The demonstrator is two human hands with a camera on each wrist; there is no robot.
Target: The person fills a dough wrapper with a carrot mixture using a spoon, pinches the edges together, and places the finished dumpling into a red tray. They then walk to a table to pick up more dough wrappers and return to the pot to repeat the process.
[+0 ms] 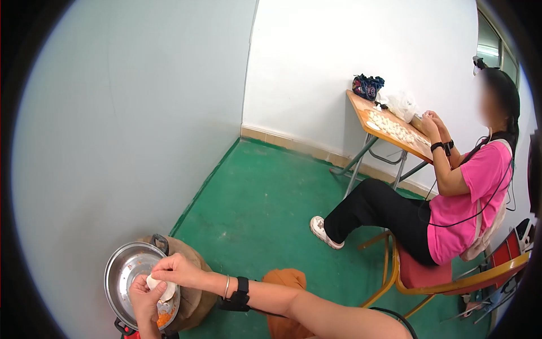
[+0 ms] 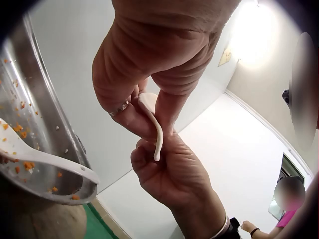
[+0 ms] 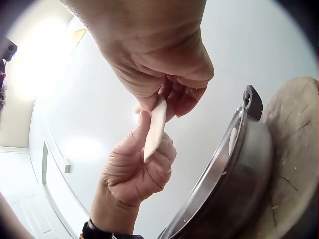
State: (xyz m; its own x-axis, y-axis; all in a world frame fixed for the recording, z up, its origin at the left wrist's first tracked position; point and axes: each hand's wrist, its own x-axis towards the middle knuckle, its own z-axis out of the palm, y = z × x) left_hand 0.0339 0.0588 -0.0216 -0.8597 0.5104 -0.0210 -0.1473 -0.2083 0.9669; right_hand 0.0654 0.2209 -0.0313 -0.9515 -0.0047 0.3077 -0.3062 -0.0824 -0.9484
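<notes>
Over a metal pot point(image 1: 116, 282), both hands hold one pale round dumpling wrapper point(image 1: 164, 290). My left hand point(image 1: 142, 298) grips it from the near side, thumb against its face. From the right, my right hand point(image 1: 180, 270) pinches its upper edge. Seen edge-on in the left wrist view, the dough point(image 2: 159, 139) is a thin, slightly bent strip between the fingertips of both hands. In the right wrist view the wrapper point(image 3: 156, 130) looks like a flat white oval. Orange filling point(image 1: 164, 317) lies in the pot, and a white spoon point(image 2: 55, 160) rests there.
The pot stands on a round brown support point(image 1: 195, 305). Across the green floor point(image 1: 254, 198), a person in a pink shirt point(image 1: 477, 192) sits on a chair at a wooden table point(image 1: 361, 107) bearing rows of pale dumplings point(image 1: 395, 129). A grey wall point(image 1: 130, 124) is close on the left.
</notes>
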